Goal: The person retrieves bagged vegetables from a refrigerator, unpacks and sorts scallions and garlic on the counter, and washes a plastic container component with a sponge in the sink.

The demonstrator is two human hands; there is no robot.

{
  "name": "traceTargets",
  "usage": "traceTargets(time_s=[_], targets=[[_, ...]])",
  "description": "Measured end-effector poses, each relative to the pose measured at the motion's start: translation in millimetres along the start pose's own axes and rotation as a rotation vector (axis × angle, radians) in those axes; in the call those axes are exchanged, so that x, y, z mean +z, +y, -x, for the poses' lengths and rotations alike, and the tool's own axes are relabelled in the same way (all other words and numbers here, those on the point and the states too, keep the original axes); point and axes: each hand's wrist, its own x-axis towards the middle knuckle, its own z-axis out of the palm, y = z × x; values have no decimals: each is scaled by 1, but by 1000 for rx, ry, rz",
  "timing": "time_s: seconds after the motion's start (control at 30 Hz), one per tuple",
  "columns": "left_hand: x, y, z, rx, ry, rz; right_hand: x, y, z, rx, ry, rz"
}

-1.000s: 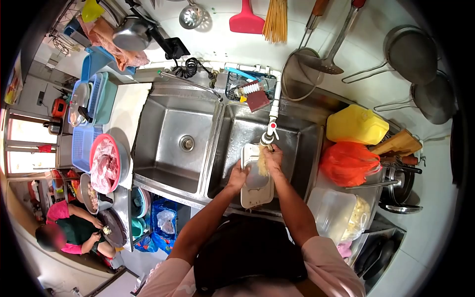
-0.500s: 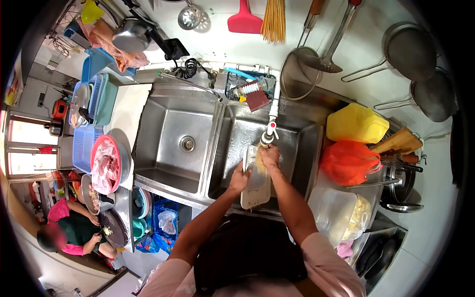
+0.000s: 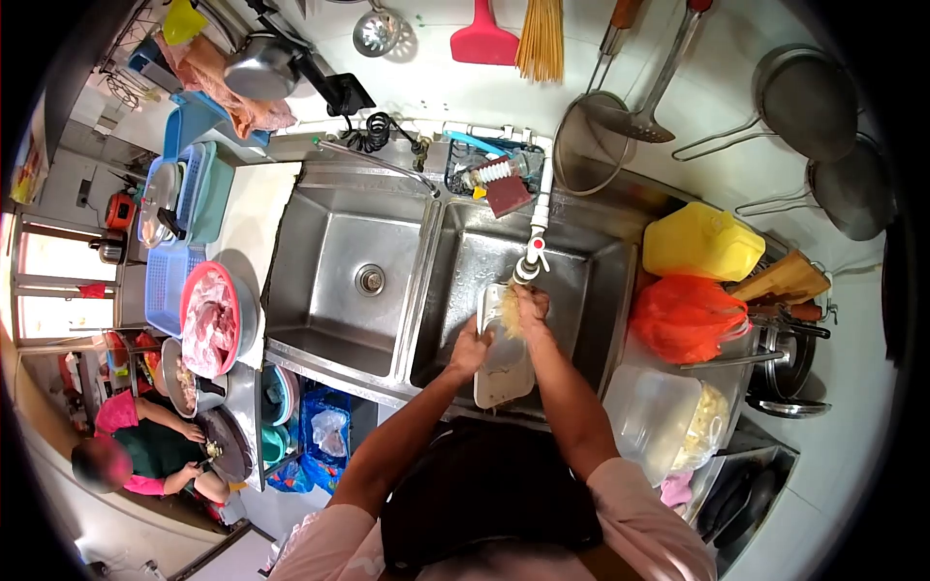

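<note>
Over the right basin of a steel sink (image 3: pixel 455 242), my left hand (image 3: pixel 470 347) grips the left side of a white plastic container (image 3: pixel 504 380), fingers closed on its edge. My right hand (image 3: pixel 528 308) is closed on a clump of pale yellowish strands (image 3: pixel 510 312) at the container's upper end. Just above it is the mouth of a white tap (image 3: pixel 529 263) with a red-centred handle. What the strands are is too blurred to tell.
A yellow jug (image 3: pixel 702 242), an orange-red bag (image 3: pixel 686 318) and a clear container (image 3: pixel 654 416) stand right of the sink. At left is a red bowl of raw meat (image 3: pixel 210 320). Another person (image 3: pixel 160 441) works at a round board (image 3: pixel 225 447) at lower left.
The container has tilted and shifted slightly relative to the sink since the first frame. My right hand stays beneath the tap with the strands. The other person's hands have moved a little at the board.
</note>
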Motion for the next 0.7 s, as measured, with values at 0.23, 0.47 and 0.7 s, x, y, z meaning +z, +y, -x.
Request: traceTargets(time_s=[0.23, 0.47, 0.7], targets=[[-9, -13, -10, 74, -12, 213, -7, -8, -14, -120, 23, 15], [-11, -9, -2, -71, -42, 451, -26, -21, -8, -74, -221, 10], [-13, -5, -1, -56, -95, 457, -23, -38, 3, -339, -223, 500]])
